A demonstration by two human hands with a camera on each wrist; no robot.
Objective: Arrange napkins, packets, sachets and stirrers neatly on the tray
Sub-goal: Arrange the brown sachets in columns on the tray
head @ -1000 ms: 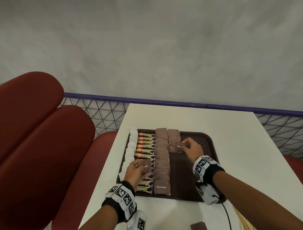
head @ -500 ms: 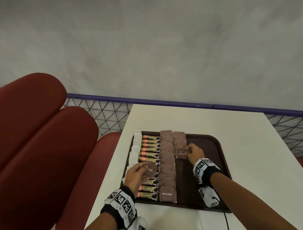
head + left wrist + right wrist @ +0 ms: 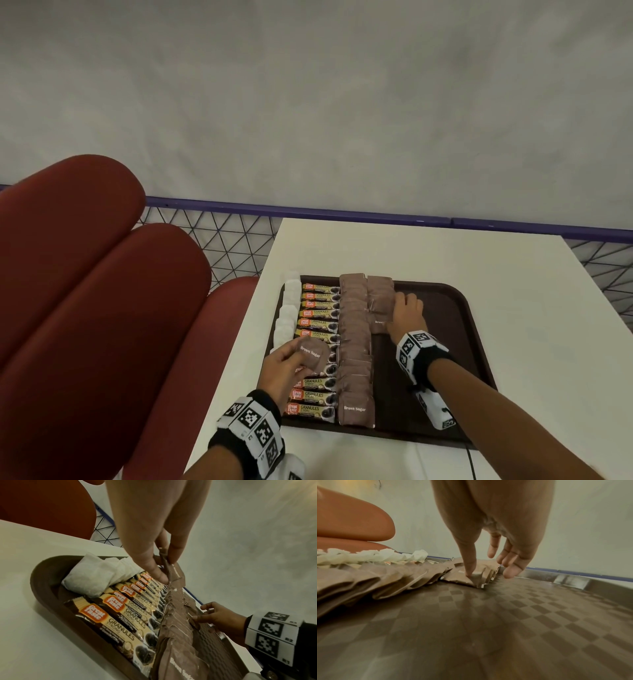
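Note:
A dark brown tray (image 3: 428, 377) holds a column of white sachets (image 3: 287, 308), a column of coffee granule packets (image 3: 318, 315) and a long row of brown sugar sachets (image 3: 354, 342). A shorter second row of brown sugar sachets (image 3: 380, 298) starts at the far edge. My left hand (image 3: 284, 366) pinches a brown sugar sachet (image 3: 310, 354) above the coffee packets (image 3: 123, 615). My right hand (image 3: 406, 313) rests on the nearest sachet of the short row (image 3: 378, 323); its thumb (image 3: 470, 566) presses that sachet (image 3: 462, 578) down, with the fingers spread loosely above it.
The tray lies on a white table (image 3: 445, 253) whose left edge is close to the tray. Red padded seats (image 3: 85, 308) stand to the left. A purple rail with wire mesh (image 3: 342, 209) runs behind. The tray's right half (image 3: 505, 615) is bare.
My right hand has lowered the sachet it held onto the near end of the short row and now presses it. My left hand keeps its sachet, raised slightly.

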